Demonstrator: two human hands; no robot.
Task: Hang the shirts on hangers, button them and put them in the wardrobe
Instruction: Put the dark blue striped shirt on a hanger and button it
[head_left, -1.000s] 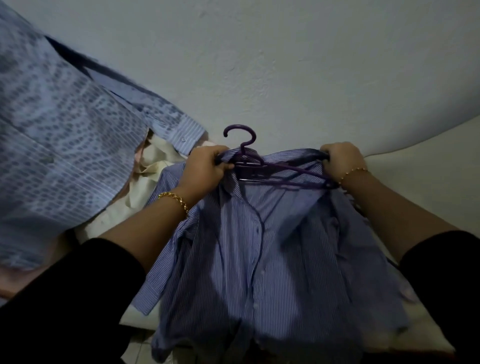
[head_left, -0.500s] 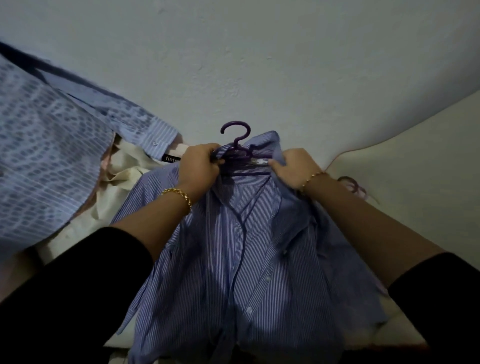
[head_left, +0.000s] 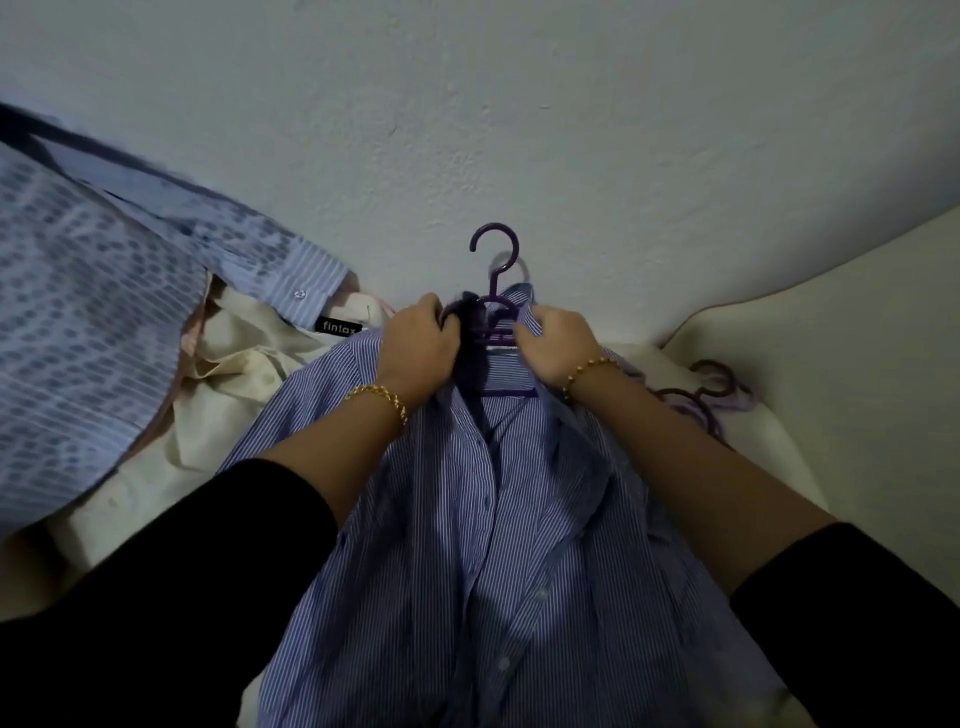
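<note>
A blue pin-striped shirt (head_left: 498, 545) lies front-up on the bed, draped over a purple plastic hanger (head_left: 493, 291) whose hook sticks out above the collar. My left hand (head_left: 421, 348) grips the left side of the collar. My right hand (head_left: 556, 345) grips the right side of the collar, close to the hanger's neck. The shirt front lies open down the placket, and its buttons show on the right edge. Most of the hanger's arms are hidden under the cloth.
A pile of other shirts lies to the left: a light blue patterned shirt (head_left: 93, 332) and a cream shirt (head_left: 234, 395). Spare purple hangers (head_left: 711, 389) lie at the right on the white bed sheet (head_left: 831, 364). A pale wall (head_left: 467, 130) rises behind.
Both hands have come together from the hanger's ends to the collar beside the hook. The shirt's shoulders now cover the hanger arms.
</note>
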